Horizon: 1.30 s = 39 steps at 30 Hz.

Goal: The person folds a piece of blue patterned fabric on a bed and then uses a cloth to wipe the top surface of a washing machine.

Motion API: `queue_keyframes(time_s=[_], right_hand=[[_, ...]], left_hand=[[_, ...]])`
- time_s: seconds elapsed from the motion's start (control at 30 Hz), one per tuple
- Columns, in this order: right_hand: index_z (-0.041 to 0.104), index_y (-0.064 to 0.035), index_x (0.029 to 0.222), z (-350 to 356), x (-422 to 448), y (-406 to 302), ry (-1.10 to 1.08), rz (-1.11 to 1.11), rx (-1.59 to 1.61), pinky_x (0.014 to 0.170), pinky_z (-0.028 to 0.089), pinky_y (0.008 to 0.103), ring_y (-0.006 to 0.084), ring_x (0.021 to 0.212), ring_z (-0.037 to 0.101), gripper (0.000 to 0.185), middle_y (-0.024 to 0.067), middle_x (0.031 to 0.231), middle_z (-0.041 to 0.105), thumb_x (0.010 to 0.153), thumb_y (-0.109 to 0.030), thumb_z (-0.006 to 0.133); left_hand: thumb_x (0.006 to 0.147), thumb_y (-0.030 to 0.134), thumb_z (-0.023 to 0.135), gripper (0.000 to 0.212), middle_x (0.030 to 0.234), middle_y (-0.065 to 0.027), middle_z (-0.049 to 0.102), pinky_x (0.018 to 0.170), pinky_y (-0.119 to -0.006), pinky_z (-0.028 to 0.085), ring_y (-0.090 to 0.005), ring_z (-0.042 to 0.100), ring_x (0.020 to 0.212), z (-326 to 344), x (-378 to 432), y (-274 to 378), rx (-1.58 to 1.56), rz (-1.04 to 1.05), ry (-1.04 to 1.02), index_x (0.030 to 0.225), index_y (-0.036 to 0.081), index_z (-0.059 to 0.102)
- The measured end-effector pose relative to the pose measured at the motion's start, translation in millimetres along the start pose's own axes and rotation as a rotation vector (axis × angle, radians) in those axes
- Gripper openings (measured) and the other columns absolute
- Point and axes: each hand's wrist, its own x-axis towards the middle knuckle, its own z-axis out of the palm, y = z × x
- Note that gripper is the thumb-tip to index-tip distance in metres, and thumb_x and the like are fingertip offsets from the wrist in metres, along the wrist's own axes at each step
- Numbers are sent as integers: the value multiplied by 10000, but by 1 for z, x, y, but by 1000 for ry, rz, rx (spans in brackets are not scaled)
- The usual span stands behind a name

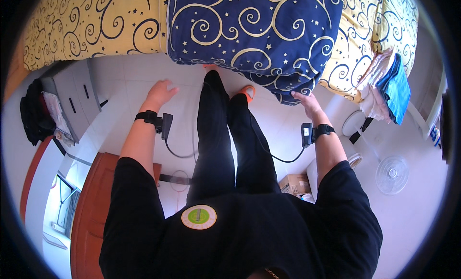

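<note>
My right hand (306, 101) grips the lower right corner of a navy quilt (252, 30) patterned with pale swirls and stars. The quilt lies over yellow bedding (97, 23) with dark swirls and hangs past the edge in front of me. My left hand (162, 93) is raised over the floor, left of my legs, its fingers apart and nothing in it. It does not touch the quilt. Folded cloths (394, 92), blue and pale pink, lie at the yellow bedding's right edge. Each of my wrists carries a strapped black device with a cable.
A grey cabinet (77, 95) with clothes beside it stands at the left. A reddish wooden door (93, 207) is at the lower left. On the right are a standing fan (392, 174) and a cardboard box (296, 183). Cables hang near my legs.
</note>
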Motion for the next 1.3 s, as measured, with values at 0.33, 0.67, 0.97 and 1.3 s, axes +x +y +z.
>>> queue_keyframes(time_s=[0.33,0.67,0.97,1.3], right_hand=[[577,-43,1158,-2,16,37,3,71,28,1019,301,361,200,1083,515,459,59,1125,622,756,-181,749],[574,-34,1113,-18,-74,47,-170,19,399,865,457,283,144,913,590,289,42,1021,644,885,-208,608],[486,-13,1044,-30,-221,-25,-161,-71,581,496,474,245,140,583,537,241,66,824,579,942,-231,500],[456,-75,860,-56,-289,-128,-142,1,886,608,472,289,75,342,330,218,-12,560,449,946,-272,495]], left_hand=[[718,109,729,559,1195,-61,570,996,-319,328,-197,483,1145,-2,74,48,-1260,-15,43,1227,16,517],[739,141,610,391,1032,-80,632,880,-302,445,-192,594,959,-3,-61,41,-1437,-163,-161,1093,-21,574],[853,113,594,370,1086,-119,616,842,-345,516,-224,618,972,-85,-202,111,-1667,-103,-246,1180,-32,502],[872,97,548,182,992,-124,621,837,-416,531,-249,611,915,-212,-214,151,-2090,-9,-8,1037,20,554]])
